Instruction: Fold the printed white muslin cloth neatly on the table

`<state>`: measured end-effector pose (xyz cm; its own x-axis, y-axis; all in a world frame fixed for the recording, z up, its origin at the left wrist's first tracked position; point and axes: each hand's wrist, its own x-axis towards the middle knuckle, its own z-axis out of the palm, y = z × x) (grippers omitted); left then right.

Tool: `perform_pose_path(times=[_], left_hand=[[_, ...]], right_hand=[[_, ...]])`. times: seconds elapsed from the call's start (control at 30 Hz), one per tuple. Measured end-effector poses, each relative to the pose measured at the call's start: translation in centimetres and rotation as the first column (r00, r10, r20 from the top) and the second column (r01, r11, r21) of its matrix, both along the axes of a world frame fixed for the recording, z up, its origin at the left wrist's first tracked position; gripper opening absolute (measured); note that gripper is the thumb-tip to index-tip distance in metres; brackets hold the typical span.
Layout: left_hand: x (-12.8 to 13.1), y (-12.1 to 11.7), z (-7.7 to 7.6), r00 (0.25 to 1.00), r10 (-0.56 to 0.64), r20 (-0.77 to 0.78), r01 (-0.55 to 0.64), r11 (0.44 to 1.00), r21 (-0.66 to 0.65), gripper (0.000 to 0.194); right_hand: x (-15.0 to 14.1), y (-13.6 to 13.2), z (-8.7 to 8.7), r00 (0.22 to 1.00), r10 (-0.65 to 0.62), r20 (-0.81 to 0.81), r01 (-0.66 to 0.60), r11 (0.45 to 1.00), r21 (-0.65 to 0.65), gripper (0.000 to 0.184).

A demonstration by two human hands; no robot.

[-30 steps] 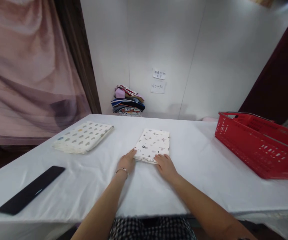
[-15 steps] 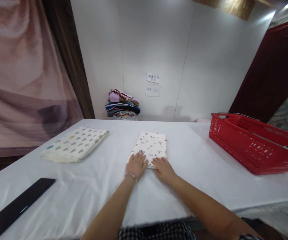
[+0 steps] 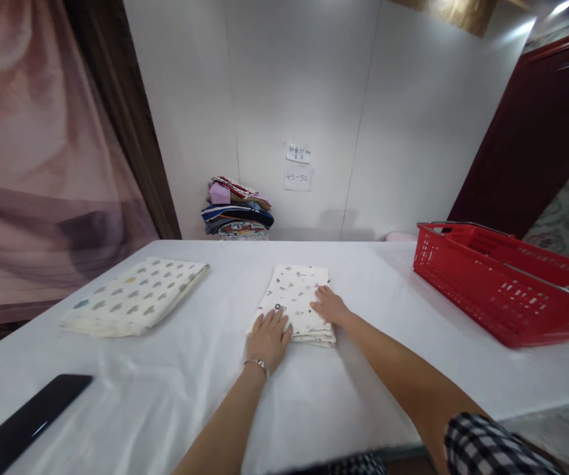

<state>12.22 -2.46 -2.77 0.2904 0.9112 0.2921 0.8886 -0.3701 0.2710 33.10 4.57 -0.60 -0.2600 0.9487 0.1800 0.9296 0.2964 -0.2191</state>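
Observation:
A white cloth with small dark prints (image 3: pixel 294 290) lies folded into a thick rectangle in the middle of the table, its layered edge facing me. My left hand (image 3: pixel 268 341) rests flat on its near left corner, fingers stretched out and pointing away from me. On the right side of the cloth lies my right hand (image 3: pixel 331 307), fingers extended over its edge. Neither hand grips anything. To the left, apart from both hands, is another folded cloth, cream with grey cloud-like shapes (image 3: pixel 138 290).
A red plastic basket (image 3: pixel 492 290) with metal handles stands on the right of the white-covered table (image 3: pixel 205 396). At the near left lies a long black flat object (image 3: pixel 27 422). Beyond the far edge, a stack of folded fabrics (image 3: pixel 237 211) is against the wall.
My right hand has slid away from me, from the cloth's near edge to its right side. My left hand stays at the near left corner. The view has shifted slightly.

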Motion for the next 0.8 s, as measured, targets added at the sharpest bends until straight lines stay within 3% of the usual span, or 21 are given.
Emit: perform_pose_path(times=[0.17,0.33,0.5,0.63,0.8], left_hand=[[0.1,0.1,0.0,1.000,0.000,0.000,0.000,1.000,0.004,0.037],[0.2,0.0,0.2,1.000,0.020,-0.004,-0.020,1.000,-0.016,0.038],[0.1,0.1,0.1,1.000,0.016,-0.001,-0.016,1.000,-0.022,0.038],[-0.1,0.3,-0.5,1.000,0.007,0.000,-0.007,1.000,0.025,0.039],[-0.1,0.3,-0.7,1.000,-0.015,0.014,0.014,0.997,0.077,0.038]], right_hand=[[1.6,1.4,-1.9,0.953,0.019,-0.302,0.001,0.998,0.066,0.014],[5.0,5.7,-0.9,0.855,-0.186,-0.485,0.236,0.971,0.042,0.023],[7.4,9.3,-0.2,0.759,-0.332,-0.561,0.354,0.932,-0.072,0.021],[6.8,11.0,-0.7,0.715,-0.395,-0.576,0.375,0.913,-0.161,0.019],[6.2,12.7,-0.7,0.714,-0.453,-0.534,0.408,0.889,-0.208,0.020]])
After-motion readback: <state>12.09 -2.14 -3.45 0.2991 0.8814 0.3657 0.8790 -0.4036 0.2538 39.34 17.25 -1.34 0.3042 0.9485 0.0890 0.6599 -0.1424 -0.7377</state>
